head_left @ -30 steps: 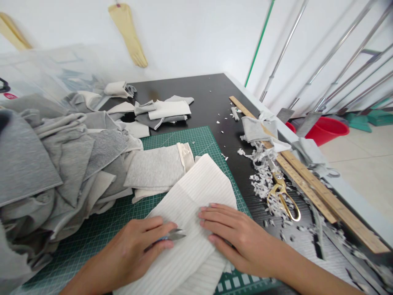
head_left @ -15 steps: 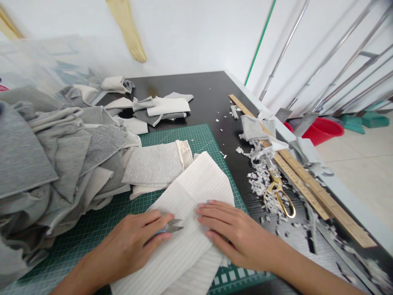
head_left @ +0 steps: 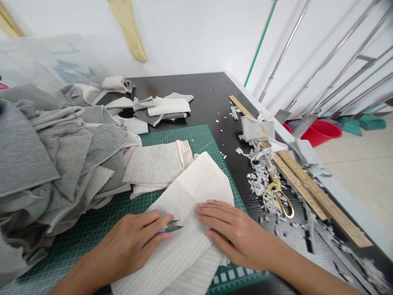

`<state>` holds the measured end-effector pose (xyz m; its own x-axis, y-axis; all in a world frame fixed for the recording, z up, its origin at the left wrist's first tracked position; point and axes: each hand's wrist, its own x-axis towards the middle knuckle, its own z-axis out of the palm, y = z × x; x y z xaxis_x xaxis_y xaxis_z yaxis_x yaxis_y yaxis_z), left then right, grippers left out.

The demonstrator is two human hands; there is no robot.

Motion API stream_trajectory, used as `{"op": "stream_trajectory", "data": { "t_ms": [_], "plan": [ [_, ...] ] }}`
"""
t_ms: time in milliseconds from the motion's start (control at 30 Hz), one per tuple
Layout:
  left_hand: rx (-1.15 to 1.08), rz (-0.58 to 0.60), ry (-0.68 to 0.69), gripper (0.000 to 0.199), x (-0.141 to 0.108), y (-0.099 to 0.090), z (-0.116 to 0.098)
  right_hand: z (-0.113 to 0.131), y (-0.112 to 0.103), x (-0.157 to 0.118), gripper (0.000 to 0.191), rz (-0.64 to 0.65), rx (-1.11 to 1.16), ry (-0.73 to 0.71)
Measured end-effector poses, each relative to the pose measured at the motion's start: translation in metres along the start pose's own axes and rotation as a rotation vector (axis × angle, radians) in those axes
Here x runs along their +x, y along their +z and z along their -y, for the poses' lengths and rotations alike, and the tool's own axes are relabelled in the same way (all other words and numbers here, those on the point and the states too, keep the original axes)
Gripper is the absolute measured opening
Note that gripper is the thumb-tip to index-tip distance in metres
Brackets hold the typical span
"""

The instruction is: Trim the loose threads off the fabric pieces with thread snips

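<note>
By a white wall (head_left: 190, 37), a black table (head_left: 184, 85) carries a green mat (head_left: 199, 134); on it, striped cloth (head_left: 196, 180) runs near-left to far-right. The left hand (head_left: 135, 237) grips snips (head_left: 175, 227) pointing right; the right hand (head_left: 231, 229) lies outstretched on the cloth.

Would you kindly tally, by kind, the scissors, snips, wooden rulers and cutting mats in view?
Gold-handled scissors: 1
Thread snips, in the left hand: 1
Wooden rulers: 2
Green cutting mat: 1
Total: 5
</note>
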<state>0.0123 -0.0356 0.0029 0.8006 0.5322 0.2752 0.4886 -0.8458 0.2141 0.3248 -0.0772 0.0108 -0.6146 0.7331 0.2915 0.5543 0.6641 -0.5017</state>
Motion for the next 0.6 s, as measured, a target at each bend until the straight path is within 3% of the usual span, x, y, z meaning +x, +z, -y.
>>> {"op": "stream_trajectory", "data": {
  "t_ms": [167, 367, 600],
  "plan": [
    [-0.029, -0.033, 0.031, 0.025, 0.0029, -0.0034, -0.003, -0.0005, 0.0005, 0.0, 0.033, -0.001, -0.005, 0.0],
    [0.014, 0.012, -0.009, 0.031, 0.0013, -0.0007, -0.0007, -0.0007, 0.0009, -0.0008, 0.033, -0.004, 0.005, -0.006],
    [-0.005, -0.042, 0.048, 0.024, 0.0038, -0.0037, -0.0038, -0.0012, 0.0016, -0.0005, 0.033, 0.005, 0.012, -0.001]
  ]
}}
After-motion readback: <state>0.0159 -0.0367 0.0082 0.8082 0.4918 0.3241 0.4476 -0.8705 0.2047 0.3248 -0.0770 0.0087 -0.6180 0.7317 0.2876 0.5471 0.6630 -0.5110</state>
